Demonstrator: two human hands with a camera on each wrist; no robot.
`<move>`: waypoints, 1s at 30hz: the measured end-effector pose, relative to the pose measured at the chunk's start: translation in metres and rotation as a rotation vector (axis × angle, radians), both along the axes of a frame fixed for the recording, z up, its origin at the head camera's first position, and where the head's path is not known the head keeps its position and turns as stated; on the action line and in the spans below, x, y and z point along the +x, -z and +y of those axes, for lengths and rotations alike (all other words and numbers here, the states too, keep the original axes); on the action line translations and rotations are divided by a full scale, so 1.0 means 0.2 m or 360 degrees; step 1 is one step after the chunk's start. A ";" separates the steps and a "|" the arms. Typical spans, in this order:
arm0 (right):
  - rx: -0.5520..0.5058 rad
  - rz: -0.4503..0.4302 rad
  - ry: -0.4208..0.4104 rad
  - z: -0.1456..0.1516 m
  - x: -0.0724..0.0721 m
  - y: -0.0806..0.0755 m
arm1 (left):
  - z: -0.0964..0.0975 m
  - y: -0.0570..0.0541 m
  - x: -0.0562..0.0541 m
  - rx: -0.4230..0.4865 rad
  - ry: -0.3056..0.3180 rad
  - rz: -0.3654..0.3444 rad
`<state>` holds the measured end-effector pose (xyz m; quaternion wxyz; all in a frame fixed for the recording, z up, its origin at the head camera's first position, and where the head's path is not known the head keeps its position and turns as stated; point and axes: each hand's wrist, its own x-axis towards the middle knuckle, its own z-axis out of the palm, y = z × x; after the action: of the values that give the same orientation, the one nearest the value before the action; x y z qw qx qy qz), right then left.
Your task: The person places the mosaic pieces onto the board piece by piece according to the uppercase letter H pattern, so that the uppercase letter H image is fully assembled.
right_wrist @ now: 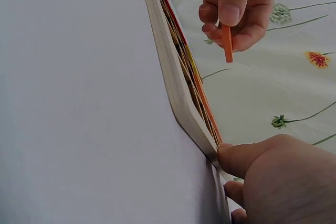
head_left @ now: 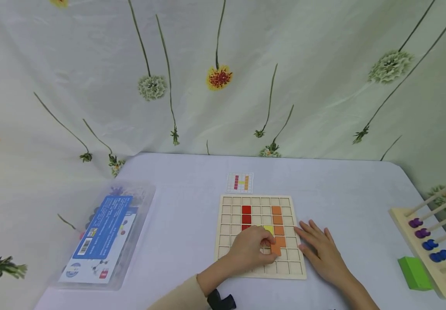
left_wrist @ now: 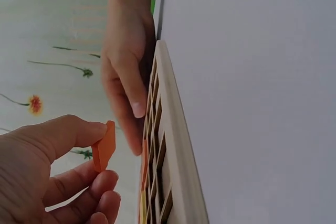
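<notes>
A wooden grid board (head_left: 226, 219) lies on the table, with red tiles (head_left: 246, 210) in one column, orange tiles (head_left: 277, 219) in another and a yellow tile (head_left: 268, 230) between them. My left hand (head_left: 247, 249) pinches a loose orange tile (left_wrist: 105, 148) between thumb and fingers, held above the board's grid. That tile (right_wrist: 227, 45) is seen edge-on in the right wrist view. Beside the board's right edge rests my right hand (head_left: 321, 254), fingers extended, its thumb touching the rim in the right wrist view. My left hand hides part of the red column.
Behind the board lies a small printed pattern card (head_left: 240, 183). A clear plastic case (head_left: 135, 241) with a blue-and-white label is at the left. On the right stand a wooden rack with beads on rods (head_left: 412, 232) and a green block (head_left: 415, 273).
</notes>
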<state>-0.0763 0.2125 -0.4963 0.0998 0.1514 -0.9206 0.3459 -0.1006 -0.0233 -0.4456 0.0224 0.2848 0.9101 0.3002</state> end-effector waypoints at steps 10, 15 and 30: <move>-0.0001 0.0020 -0.0013 0.00 0.00 0.00 | 0.11 0.05 -0.01 -0.0099 0.0045 0.0034; -0.0006 0.0018 -0.0014 0.01 0.01 0.00 | 0.12 0.06 -0.01 -0.0113 0.0084 0.0047; -0.0024 0.0016 -0.0011 0.01 0.01 0.00 | 0.12 0.05 0.01 -0.0178 0.0079 0.0117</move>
<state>-0.0740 0.2141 -0.4962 0.1045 0.1555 -0.9169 0.3523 -0.0990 0.0004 -0.4565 0.0123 0.3165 0.9183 0.2376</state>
